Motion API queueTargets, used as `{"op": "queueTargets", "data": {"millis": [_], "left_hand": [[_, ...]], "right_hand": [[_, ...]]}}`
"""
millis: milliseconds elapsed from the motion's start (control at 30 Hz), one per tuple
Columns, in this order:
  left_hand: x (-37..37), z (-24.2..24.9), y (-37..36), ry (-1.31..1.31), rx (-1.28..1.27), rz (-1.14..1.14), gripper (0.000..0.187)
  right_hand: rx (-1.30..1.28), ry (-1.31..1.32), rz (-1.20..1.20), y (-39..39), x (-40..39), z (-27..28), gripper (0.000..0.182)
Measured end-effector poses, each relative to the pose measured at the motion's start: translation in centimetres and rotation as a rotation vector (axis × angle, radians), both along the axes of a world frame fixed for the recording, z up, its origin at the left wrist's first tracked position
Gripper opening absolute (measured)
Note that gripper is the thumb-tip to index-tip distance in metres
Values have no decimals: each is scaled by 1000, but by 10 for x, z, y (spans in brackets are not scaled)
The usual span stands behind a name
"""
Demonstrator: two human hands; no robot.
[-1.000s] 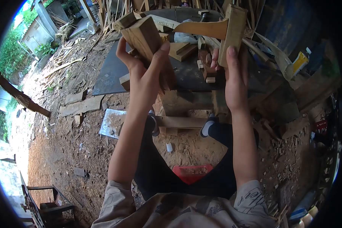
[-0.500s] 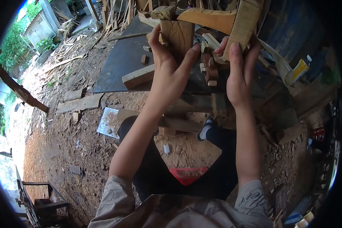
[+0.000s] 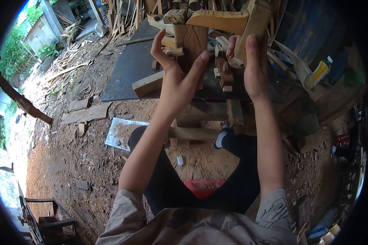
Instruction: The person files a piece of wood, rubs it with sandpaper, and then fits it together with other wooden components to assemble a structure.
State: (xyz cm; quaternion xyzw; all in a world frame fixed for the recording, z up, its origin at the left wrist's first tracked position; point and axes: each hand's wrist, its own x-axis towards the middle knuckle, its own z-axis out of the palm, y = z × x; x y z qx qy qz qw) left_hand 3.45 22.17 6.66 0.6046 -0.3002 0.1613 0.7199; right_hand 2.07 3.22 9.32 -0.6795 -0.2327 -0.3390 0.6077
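My left hand (image 3: 178, 75) is spread, its index finger raised and its thumb in front of an upright wooden block (image 3: 191, 38) with a cracked face. My right hand (image 3: 256, 73) grips a thick wooden bar (image 3: 255, 30), thumb flat along its front and the other fingers mostly hidden behind. From that bar a smooth, curved orange-brown wooden piece (image 3: 218, 19) reaches left to the top of the upright block. A rough wood chunk (image 3: 175, 16) sits at the block's upper left. Between my hands stand small stacked wood pieces (image 3: 225, 75).
Beneath the wood is a dark tabletop (image 3: 124, 69) with a squared timber offcut (image 3: 148, 83) near its front edge. A yellow bottle (image 3: 321, 73) stands at the right. Below lie a red tray (image 3: 204, 188) between my legs and a clear plastic sheet (image 3: 122, 132). Wood chips litter the ground.
My left hand has loosened from the upright block, its fingers spreading and shifting slightly down and left. My right hand and the bar have moved a little left and up in view.
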Motion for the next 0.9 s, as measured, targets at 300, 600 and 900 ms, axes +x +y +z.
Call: {"op": "queueTargets", "data": {"millis": [300, 600, 900], "left_hand": [[29, 4, 39, 26, 50, -18, 94], [39, 58, 48, -1, 95, -80, 61], [44, 57, 24, 26, -61, -197, 53]], "right_hand": [[-33, 27, -5, -2, 1, -1, 54], [-10, -32, 41, -2, 9, -1, 50], [55, 19, 76, -6, 6, -3, 53]]}}
